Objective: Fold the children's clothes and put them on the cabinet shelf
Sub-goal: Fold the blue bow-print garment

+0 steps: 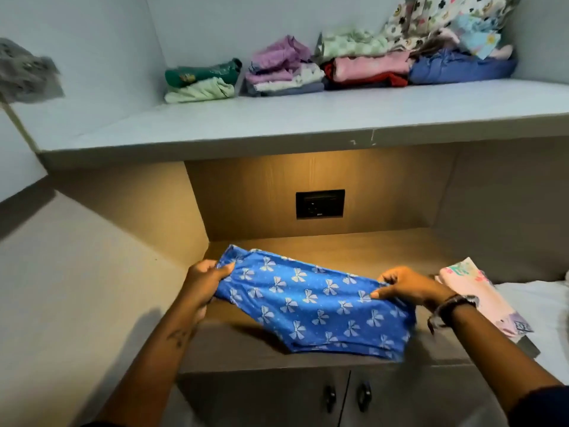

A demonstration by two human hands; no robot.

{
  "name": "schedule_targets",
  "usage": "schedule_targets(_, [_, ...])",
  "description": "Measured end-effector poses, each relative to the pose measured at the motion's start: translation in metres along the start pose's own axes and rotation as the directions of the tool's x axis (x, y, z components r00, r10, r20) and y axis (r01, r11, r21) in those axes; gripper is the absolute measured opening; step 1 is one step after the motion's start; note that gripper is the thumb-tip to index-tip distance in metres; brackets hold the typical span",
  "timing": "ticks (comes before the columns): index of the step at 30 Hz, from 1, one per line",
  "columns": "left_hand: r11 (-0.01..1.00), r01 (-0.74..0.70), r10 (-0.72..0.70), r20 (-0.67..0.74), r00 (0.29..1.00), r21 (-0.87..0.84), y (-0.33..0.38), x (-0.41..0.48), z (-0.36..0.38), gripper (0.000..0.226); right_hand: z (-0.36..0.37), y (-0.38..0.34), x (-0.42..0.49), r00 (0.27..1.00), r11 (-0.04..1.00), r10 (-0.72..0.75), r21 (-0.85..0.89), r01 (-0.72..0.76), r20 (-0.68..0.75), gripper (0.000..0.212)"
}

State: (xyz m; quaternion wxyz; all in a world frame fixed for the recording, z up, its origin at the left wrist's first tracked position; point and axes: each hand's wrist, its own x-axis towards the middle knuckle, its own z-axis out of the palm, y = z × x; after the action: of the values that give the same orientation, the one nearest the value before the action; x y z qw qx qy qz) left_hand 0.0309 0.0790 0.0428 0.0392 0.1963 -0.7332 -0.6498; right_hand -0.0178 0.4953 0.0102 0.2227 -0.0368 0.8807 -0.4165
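A blue children's garment with white bows [311, 303] is stretched between my hands above the brown lower cabinet surface [354, 251]. My left hand [204, 280] pinches its left top edge. My right hand [406, 285] grips its right top edge. The lower part of the garment hangs down to the front edge. On the grey upper shelf [277, 121] lie several folded piles: a green one [201, 80], a purple and white one [283, 69], a pink and red one [369, 70] and a blue one [458, 67] under loose patterned clothes [446, 20].
A pink printed garment [480, 294] lies at the right on the lower surface beside white fabric [542, 306]. A black wall socket [320, 204] sits in the back panel. Two cabinet door knobs [346, 394] are below. A grey cloth [26, 72] hangs at the upper left.
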Motion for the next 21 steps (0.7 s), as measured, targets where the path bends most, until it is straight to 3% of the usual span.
schedule_targets(4, [0.976, 0.213, -0.211, -0.062, 0.976, 0.036, -0.069, 0.027, 0.01, 0.015, 0.015, -0.007, 0.056, 0.99, 0.951, 0.054, -0.295, -0.091, -0.13, 0.026])
schedule_targets(6, [0.967, 0.241, -0.229, -0.123, 0.966, 0.088, -0.09, 0.038, 0.01, 0.019, 0.039, -0.014, 0.07, 0.965, 0.841, 0.058, -0.509, -0.186, -0.257, 0.045])
schedule_targets(8, [0.963, 0.234, -0.214, -0.15, 0.965, 0.131, -0.097, 0.046, 0.011, 0.02, 0.067, -0.021, 0.073, 0.94, 0.803, -0.046, -0.572, -0.166, -0.338, 0.046])
schedule_targets(11, [0.96, 0.202, -0.164, -0.195, 0.967, 0.194, -0.087, 0.05, 0.015, 0.021, 0.124, -0.026, 0.061, 0.946, 0.769, -0.241, -0.637, 0.049, -0.219, 0.046])
schedule_targets(13, [0.953, 0.119, -0.045, -0.255, 0.966, 0.28, -0.074, 0.048, 0.02, 0.023, 0.159, -0.024, 0.046, 0.962, 0.73, -0.256, -0.672, 0.126, -0.097, 0.05])
schedule_targets(17, [0.902, -0.017, 0.118, -0.207, 0.971, 0.431, -0.042, 0.024, 0.055, 0.023, 0.172, -0.016, 0.036, 0.978, 0.818, -0.188, -0.566, 0.104, -0.091, 0.054])
schedule_targets(21, [0.885, -0.041, 0.102, -0.108, 0.989, 0.465, -0.018, -0.006, 0.12, 0.02, 0.147, -0.009, 0.028, 0.947, 0.988, -0.156, -0.056, 0.146, -0.281, 0.035])
